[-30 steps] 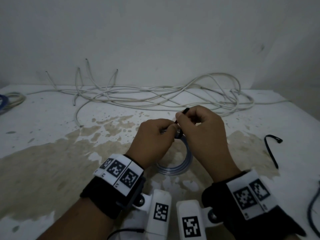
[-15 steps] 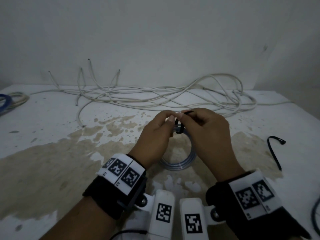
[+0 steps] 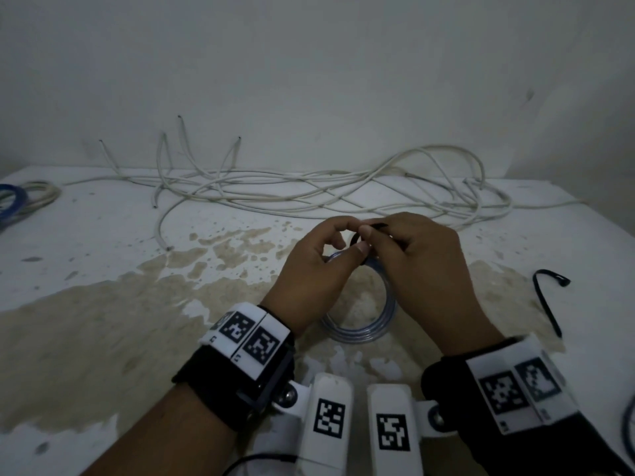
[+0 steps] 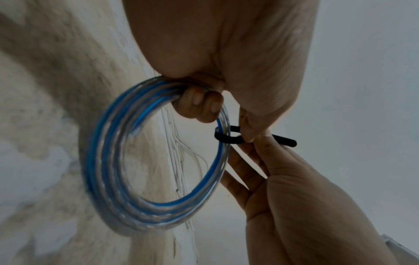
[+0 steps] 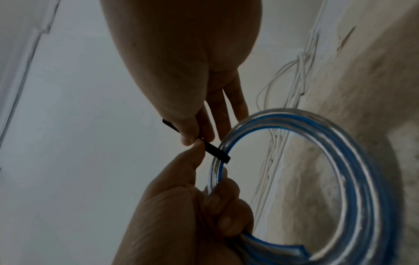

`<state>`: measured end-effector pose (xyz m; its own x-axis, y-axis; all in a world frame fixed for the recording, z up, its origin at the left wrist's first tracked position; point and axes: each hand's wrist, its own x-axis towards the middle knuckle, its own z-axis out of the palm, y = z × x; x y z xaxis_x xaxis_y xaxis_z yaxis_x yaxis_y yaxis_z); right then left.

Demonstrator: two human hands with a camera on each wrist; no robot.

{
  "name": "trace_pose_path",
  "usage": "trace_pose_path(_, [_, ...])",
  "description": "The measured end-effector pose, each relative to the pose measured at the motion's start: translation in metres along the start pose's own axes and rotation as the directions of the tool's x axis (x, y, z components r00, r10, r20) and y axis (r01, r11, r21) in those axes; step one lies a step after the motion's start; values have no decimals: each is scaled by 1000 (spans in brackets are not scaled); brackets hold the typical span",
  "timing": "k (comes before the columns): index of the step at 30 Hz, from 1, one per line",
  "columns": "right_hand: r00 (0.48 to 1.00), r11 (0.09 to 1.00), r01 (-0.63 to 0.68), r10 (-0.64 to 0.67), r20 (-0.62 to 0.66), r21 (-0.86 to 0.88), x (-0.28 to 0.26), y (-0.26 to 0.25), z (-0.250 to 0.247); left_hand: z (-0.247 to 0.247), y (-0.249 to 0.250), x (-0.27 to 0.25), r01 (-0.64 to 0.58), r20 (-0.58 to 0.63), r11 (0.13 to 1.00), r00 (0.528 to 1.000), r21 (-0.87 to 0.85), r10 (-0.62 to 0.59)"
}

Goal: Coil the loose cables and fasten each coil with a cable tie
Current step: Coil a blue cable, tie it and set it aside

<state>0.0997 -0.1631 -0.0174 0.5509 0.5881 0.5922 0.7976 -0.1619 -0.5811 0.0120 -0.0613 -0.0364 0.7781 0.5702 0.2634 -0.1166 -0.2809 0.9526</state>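
A coil of clear and blue cable hangs upright just above the stained table. My left hand grips its top with curled fingers, and the thumb reaches toward the tie. A black cable tie loops round the coil's strands beside that grip. My right hand pinches the tie's free end between thumb and fingers. The tie's tip sticks out past the right fingers.
Loose white cables sprawl along the wall at the back. A spare black tie lies on the table to the right. Coiled cables sit at the far left edge, and a dark blue cable at the right edge.
The left thumb and index finger have lifted off the coil toward the tie. The tie's free end, which pointed upward, now lies flatter in the right fingers. Both hands stay in place.
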Motion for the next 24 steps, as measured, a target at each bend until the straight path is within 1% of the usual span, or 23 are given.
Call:
trace_pose_path(3, [999,1000,21,-21,31,5,2,1,-4,1,-2,0,-26,-5,1000,1000,-10,26])
trace_pose_path(5, [999,999,41,-41,23,7,3,1,-6,1,-1,0,-30,-10,999,1000,-22,29])
trace_pose_path(6, [999,999,29,-30,15,31,2,1,-7,1,-1,0,-25,-14,999,1000,-28,25])
trace_pose_path(8, [999,989,-32,31,13,145,2,0,-8,0,0,0,-16,-17,999,1000,-35,15])
trace_pose_path(9, [999,983,-41,40,12,181,2,1,-7,0,0,0,-14,-17,999,1000,-31,13])
trace_pose_path(10, [1000,986,-5,6,-5,168,2,0,-7,0,-1,0,-14,-20,1000,1000,-14,14])
trace_pose_path(11, [997,991,64,-59,-42,119,3,-1,-8,0,-2,1,-16,-26,1000,1000,15,17])
trace_pose_path(13, [971,984,176,-170,-166,23,4,-2,-13,-2,-4,1,-23,-32,998,999,57,25])
trace_pose_path(15, [935,974,223,-222,-276,-28,4,-5,-18,-2,-3,1,-33,-38,998,999,60,35])
trace_pose_path(16, [929,974,224,-222,-296,-26,4,-7,-19,-2,-2,2,-36,-35,998,999,53,38])
trace_pose_path(18, [950,980,187,-164,-265,62,3,-9,-17,-2,-2,1,-25,-17,999,1000,24,25])
trace_pose_path(21, [991,973,12,19,-135,230,3,-7,-9,-4,-5,2,19,-17,1000,1000,-5,-19])
trace_pose_path(22, [995,966,-36,59,-81,257,3,-4,-7,-4,-6,2,34,-21,999,999,-26,-34])
trace_pose_path(24, [997,964,-76,76,9,256,2,-3,-3,-4,-5,2,54,-9,995,998,-82,-55])
